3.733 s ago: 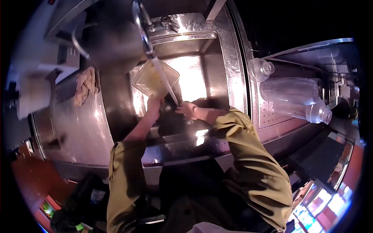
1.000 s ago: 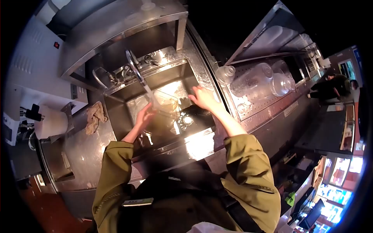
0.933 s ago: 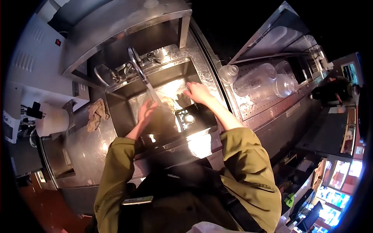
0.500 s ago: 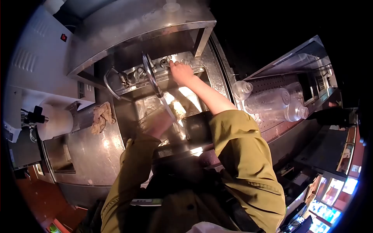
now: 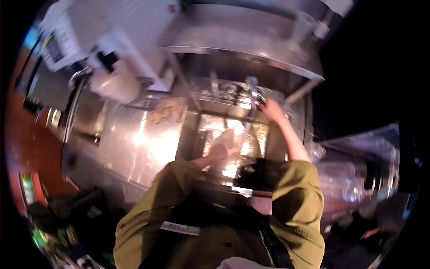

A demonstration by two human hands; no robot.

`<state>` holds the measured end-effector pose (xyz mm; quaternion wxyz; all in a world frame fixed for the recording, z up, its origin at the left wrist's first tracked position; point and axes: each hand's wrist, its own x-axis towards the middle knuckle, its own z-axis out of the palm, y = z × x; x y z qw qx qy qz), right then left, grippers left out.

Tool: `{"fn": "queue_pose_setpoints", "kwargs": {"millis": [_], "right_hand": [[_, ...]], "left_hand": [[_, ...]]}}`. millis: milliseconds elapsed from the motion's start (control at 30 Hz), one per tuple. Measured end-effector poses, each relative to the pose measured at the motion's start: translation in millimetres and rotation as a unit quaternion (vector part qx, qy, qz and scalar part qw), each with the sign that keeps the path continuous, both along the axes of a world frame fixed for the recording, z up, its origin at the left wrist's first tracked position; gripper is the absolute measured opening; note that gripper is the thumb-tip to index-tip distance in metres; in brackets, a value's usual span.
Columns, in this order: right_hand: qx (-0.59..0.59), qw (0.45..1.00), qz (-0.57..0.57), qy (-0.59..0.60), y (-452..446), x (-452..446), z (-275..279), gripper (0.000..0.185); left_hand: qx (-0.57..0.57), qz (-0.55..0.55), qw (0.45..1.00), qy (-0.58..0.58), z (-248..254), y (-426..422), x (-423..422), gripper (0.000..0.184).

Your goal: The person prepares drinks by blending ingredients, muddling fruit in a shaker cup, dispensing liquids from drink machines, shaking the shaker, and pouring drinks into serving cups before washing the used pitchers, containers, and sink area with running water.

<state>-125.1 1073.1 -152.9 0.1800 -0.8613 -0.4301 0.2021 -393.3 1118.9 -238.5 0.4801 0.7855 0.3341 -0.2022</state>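
A metal sink lies in front of me, its basin shining in the light. My left hand is low over the basin, smeared by motion; one finger seems to point right, and whether it holds anything is unclear. At the sink's back edge, my right hand has its fingers closed at the tap knob, just right of the curved tap. The knob itself is mostly hidden and blurred. A pale streak below the spout looks like running water.
A metal shelf spans the area behind the tap. Left of the sink, a crumpled tan cloth rests on the steel counter, beside a white machine. Clear plastic containers lie to the right.
My view has swung, so the sink and tap appear farther right and lower. My left hand shows more plainly over the basin. My right hand stays by the tap.
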Motion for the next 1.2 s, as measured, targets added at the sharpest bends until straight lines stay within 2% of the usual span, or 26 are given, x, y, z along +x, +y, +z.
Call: {"fn": "queue_pose_setpoints", "kwargs": {"millis": [33, 67, 100, 133, 200, 233, 333, 367, 400, 433, 500, 567, 633, 700, 800, 833, 867, 900, 933, 1000, 1033, 1067, 1100, 1133, 1167, 1200], "right_hand": [[0.005, 1.0, 0.0, 0.001, 0.7, -7.0, 10.3, 0.037], [0.047, 0.999, 0.015, -0.006, -1.9, -3.4, -0.3, 0.04], [0.067, 0.998, 0.015, 0.008, -4.8, -4.2, 2.3, 0.044], [0.074, 0.997, 0.018, -0.001, -6.2, -4.3, 4.1, 0.044], [0.065, 0.998, 0.014, 0.009, -8.3, -9.2, 6.4, 0.045], [0.046, 0.999, 0.003, 0.022, -6.2, -4.1, 2.9, 0.045], [-0.023, 0.999, 0.011, 0.027, -2.0, 10.9, -13.4, 0.048], [0.01, 1.0, 0.002, 0.021, -3.7, 9.0, -17.0, 0.048], [-0.009, 1.0, -0.016, 0.013, -3.9, 0.0, -2.7, 0.049], [-0.02, 0.999, -0.011, 0.036, -3.9, -5.0, 9.8, 0.053], [-0.027, 0.998, -0.03, 0.039, -2.4, -9.6, 17.8, 0.057], [-0.027, 0.999, -0.025, 0.035, 0.2, -7.2, 16.7, 0.055], [-0.03, 0.998, -0.015, 0.048, -4.8, -10.3, 23.8, 0.049], [-0.001, 0.999, -0.028, 0.035, -2.5, -12.2, 18.3, 0.045], [-0.014, 0.998, -0.037, 0.043, 6.3, -14.4, 7.6, 0.04], [-0.017, 0.998, -0.042, 0.045, 6.6, -12.6, 0.0, 0.038], [0.011, 0.997, -0.055, 0.054, 1.7, -16.4, -2.0, 0.039], [0.032, 0.997, -0.051, 0.038, -1.4, -16.8, -10.5, 0.045], [0.066, 0.994, -0.077, 0.049, -1.5, -18.0, -20.9, 0.05], [0.094, 0.983, -0.145, 0.067, -4.2, -32.6, -15.4, 0.052], [0.146, 0.969, -0.201, 0.014, -9.7, -49.8, -16.2, 0.046], [0.147, 0.964, -0.208, -0.074, -14.7, -67.3, -22.2, 0.038], [0.172, 0.963, -0.2, -0.052, -28.9, -83.8, -21.4, 0.034], [0.115, 0.972, -0.202, 0.028, -47.0, -108.6, -5.6, 0.032], [-0.013, 0.994, -0.041, 0.097, -56.3, -117.2, -14.5, 0.036], [0.075, 0.97, 0.0, 0.233, -61.2, -133.4, -56.8, 0.041]], "left_hand": [[-0.055, 0.097, 0.985, -0.13, -23.4, -3.5, 0.1, 0.039], [-0.04, 0.108, 0.989, -0.089, -11.7, -3.0, 7.3, 0.033], [-0.026, 0.119, 0.991, -0.048, -2.4, -2.0, 15.0, 0.035], [-0.045, 0.175, 0.979, -0.096, -11.1, -6.5, 15.9, 0.044], [-0.135, 0.273, 0.947, -0.104, 34.1, -22.1, 17.8, 0.063], [-0.075, 0.234, 0.961, -0.129, 27.6, -31.5, 20.0, 0.064], [0.0, 0.113, 0.982, -0.152, 16.9, -4.4, 10.9, 0.055], [0.026, 0.067, 0.986, -0.15, 16.5, 4.0, 11.2, 0.053], [0.057, 0.024, 0.987, -0.15, 7.9, 7.4, 15.0, 0.051], [0.109, 0.096, 0.97, -0.192, -12.1, 0.1, 23.7, 0.046], [0.137, 0.093, 0.98, -0.109, 17.3, -22.6, 41.1, 0.042], [-0.043, 0.159, 0.971, -0.174, 20.1, -19.2, 38.9, 0.045], [-0.094, 0.201, 0.946, -0.237, 1.6, 8.3, 30.6, 0.05], [-0.097, 0.236, 0.953, -0.164, -5.3, 0.6, 37.5, 0.049], [-0.003, 0.054, 0.992, -0.113, -9.3, -15.7, 32.6, 0.054], [-0.085, 0.143, 0.976, -0.139, -19.6, -8.0, 22.6, 0.055], [-0.171, 0.226, 0.946, -0.158, -4.8, -8.0, 17.5, 0.056], [-0.202, 0.217, 0.947, -0.124, 13.0, -5.0, 15.2, 0.06], [-0.239, 0.193, 0.94, -0.152, -0.5, -3.9, 12.2, 0.063], [-0.226, 0.208, 0.939, -0.153, 20.1, -30.3, 14.1, 0.062], [-0.256, 0.264, 0.915, -0.166, -10.2, -25.3, 12.3, 0.061], [-0.218, 0.231, 0.933, -0.169, -22.7, -9.0, 6.9, 0.058], [-0.28, 0.211, 0.912, -0.212, -31.8, 11.0, 1.0, 0.047], [-0.286, 0.206, 0.909, -0.222, -24.4, 4.4, 6.2, 0.044], [-0.292, 0.202, 0.906, -0.231, -16.6, -2.3, 10.8, 0.042], [-0.298, 0.197, 0.902, -0.241, -8.3, -9.1, 14.7, 0.042]]}}
